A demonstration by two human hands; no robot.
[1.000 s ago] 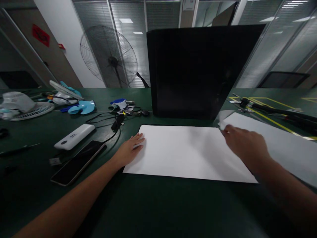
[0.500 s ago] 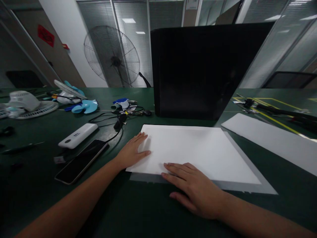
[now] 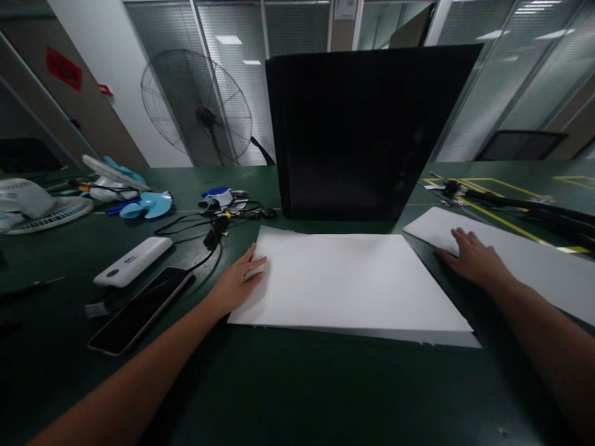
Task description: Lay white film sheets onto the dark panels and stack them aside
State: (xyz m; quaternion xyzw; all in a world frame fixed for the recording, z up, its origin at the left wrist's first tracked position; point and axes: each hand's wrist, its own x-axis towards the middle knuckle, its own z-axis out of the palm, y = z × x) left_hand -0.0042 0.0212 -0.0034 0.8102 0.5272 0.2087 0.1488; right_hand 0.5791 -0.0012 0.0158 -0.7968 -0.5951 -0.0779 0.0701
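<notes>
A large white sheet (image 3: 344, 282) lies flat on the dark green table (image 3: 297, 390) in front of me, on top of a second sheet whose edge shows along the near side. My left hand (image 3: 237, 282) rests open on the sheet's left edge, fingers flat. My right hand (image 3: 471, 257) lies open, fingers spread, on the near corner of another white stack of paper (image 3: 515, 257) at the right.
A tall black panel (image 3: 357, 130) stands upright just behind the sheet. To the left lie a black phone (image 3: 139, 310), a white power bank (image 3: 132, 261), cables (image 3: 214, 226), blue fan blades (image 3: 144, 204) and a white fan grille (image 3: 46, 214). A floor fan (image 3: 198, 114) stands beyond the table.
My right hand went from the sheet's far right corner to its near edge, then out right onto the other paper stack. The top sheet now sits squarer over the lower one. My left hand stayed.
</notes>
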